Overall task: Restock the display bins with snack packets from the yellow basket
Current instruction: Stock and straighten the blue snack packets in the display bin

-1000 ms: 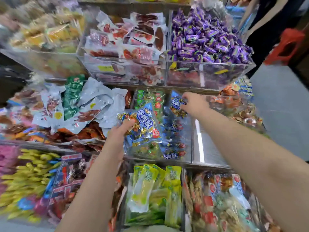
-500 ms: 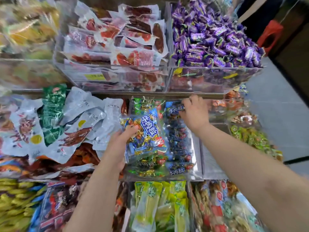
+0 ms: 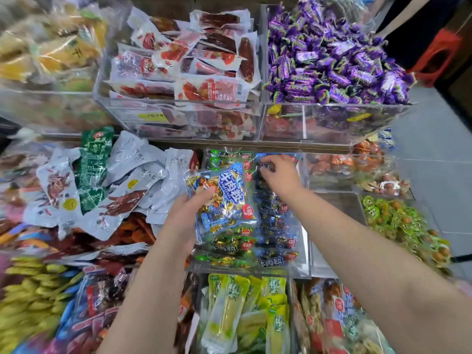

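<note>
Two bare hands work over a tiered display of clear acrylic bins, described here from left to right. At far left, silver foil pouches [image 3: 122, 190] and a green pouch [image 3: 94, 167] lie heaped in an open bin, with yellow-wrapped sweets [image 3: 30, 297] on the tier below. Next, the left hand [image 3: 186, 221] grips a blue snack packet [image 3: 224, 203] (gold-wrapped pieces show through its clear panel), thumb on its face and fingers behind, holding it tilted just above the middle bin [image 3: 305, 251]. That bin already holds green and blue packets [image 3: 275, 241] of the same kind, which the held packet partly hides. The right hand [image 3: 278, 175] reaches to the bin's rear, fingers curled and pinching the top edge of a blue packet there. Above, one bin holds red sausage packs [image 3: 194, 70] and the next holds purple candies [image 3: 332, 60]. Farther right, green-wrapped sweets [image 3: 398, 221] fill a bin. The yellow basket is out of view.
</note>
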Available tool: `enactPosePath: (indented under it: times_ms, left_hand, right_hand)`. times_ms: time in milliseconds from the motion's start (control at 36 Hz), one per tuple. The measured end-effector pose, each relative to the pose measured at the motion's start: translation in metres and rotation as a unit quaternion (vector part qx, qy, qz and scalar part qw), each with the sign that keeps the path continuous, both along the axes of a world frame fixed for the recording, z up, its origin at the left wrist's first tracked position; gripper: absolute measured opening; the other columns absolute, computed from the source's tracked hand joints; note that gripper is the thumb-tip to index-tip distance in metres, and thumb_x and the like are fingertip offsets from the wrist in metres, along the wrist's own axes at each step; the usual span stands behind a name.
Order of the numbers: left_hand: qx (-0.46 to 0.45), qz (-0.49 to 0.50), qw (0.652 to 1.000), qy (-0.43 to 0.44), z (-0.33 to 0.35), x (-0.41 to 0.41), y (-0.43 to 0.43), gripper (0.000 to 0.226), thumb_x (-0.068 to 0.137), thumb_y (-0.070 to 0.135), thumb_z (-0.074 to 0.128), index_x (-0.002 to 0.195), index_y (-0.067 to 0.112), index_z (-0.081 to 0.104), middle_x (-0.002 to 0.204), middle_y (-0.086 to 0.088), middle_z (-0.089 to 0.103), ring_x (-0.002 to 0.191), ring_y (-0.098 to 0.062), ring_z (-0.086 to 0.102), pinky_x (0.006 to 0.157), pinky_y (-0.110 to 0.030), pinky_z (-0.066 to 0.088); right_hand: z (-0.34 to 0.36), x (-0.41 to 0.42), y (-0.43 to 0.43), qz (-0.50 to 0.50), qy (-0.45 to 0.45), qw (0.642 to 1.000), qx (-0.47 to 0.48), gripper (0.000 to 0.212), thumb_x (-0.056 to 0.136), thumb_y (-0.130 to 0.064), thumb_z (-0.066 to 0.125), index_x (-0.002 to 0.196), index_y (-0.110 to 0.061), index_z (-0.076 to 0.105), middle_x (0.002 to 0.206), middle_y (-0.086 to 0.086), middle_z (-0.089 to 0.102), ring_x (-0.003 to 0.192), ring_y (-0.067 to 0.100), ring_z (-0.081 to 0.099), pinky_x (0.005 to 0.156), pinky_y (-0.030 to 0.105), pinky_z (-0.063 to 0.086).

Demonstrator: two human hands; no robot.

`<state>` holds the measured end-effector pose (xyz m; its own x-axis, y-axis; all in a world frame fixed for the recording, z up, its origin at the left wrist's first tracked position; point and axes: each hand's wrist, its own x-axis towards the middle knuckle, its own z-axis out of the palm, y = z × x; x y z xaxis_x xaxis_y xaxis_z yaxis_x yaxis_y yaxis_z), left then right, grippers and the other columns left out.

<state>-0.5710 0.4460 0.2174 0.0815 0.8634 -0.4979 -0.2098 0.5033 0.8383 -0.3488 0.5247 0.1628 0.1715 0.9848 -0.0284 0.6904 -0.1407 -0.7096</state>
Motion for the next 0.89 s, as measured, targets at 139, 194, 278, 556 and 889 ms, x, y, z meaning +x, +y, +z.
enactPosePath:
  times_ms: [139, 194, 278, 556, 889]
  left_hand:
    - [-0.002, 0.042, 0.999, -0.034, 0.004, 0.017, -0.006, 0.110, 0.058, 0.047, 0.077, 0.149, 0.010, 0.025, 0.141, 0.010, 0.043, 0.136, -0.011, 0.029, 0.101, -0.031, 0.024]
    - [0.006, 0.035, 0.999, -0.030, 0.006, 0.026, -0.008, 0.100, 0.047, 0.050, 0.080, 0.134, 0.016, 0.046, 0.118, 0.023, 0.054, 0.132, -0.011, 0.039, 0.090, -0.022, 0.031]
    - [0.013, 0.026, 1.000, 0.011, 0.001, 0.036, -0.011, 0.120, 0.031, 0.057, 0.089, 0.136, 0.017, 0.047, 0.131, 0.010, 0.058, 0.130, -0.016, 0.046, 0.092, -0.027, 0.036]
    - [0.009, 0.083, 0.994, 0.076, -0.009, 0.028, -0.011, 0.065, 0.079, 0.056, 0.068, 0.133, 0.025, 0.047, 0.144, 0.004, 0.045, 0.132, -0.020, 0.041, 0.101, -0.042, 0.031]
    - [-0.028, 0.114, 0.992, 0.056, -0.020, 0.012, -0.007, 0.084, 0.089, 0.041, 0.064, 0.153, 0.016, 0.017, 0.159, -0.005, 0.023, 0.144, -0.025, 0.023, 0.113, -0.044, 0.021]
  right_hand:
    - [0.033, -0.006, -0.052, -0.056, 0.293, 0.954, -0.010, 0.018, 0.077, -0.053, 0.060, 0.073, -0.036, 0.067, 0.070, -0.019, 0.066, 0.068, 0.001, 0.059, 0.068, 0.023, 0.044]
    - [0.038, -0.010, -0.069, 0.007, 0.335, 0.940, -0.067, 0.033, 0.059, -0.065, 0.065, 0.077, -0.038, 0.068, 0.075, -0.019, 0.068, 0.069, -0.002, 0.061, 0.069, 0.021, 0.048]
    - [0.040, -0.011, -0.084, 0.066, 0.270, 0.956, -0.091, 0.040, 0.050, -0.065, 0.072, 0.075, -0.039, 0.055, 0.063, -0.024, 0.052, 0.056, -0.004, 0.046, 0.056, 0.011, 0.040]
    - [0.051, 0.044, -0.076, -0.035, 0.250, 0.967, -0.017, 0.023, 0.081, -0.017, 0.072, 0.084, -0.016, 0.049, 0.076, 0.011, 0.050, 0.063, 0.013, 0.052, 0.058, 0.029, 0.049]
    - [0.066, 0.011, 0.001, 0.113, -0.334, 0.925, -0.141, 0.036, 0.087, -0.001, 0.042, 0.122, -0.009, 0.048, 0.116, 0.015, 0.059, 0.102, 0.032, 0.058, 0.073, 0.035, 0.042]
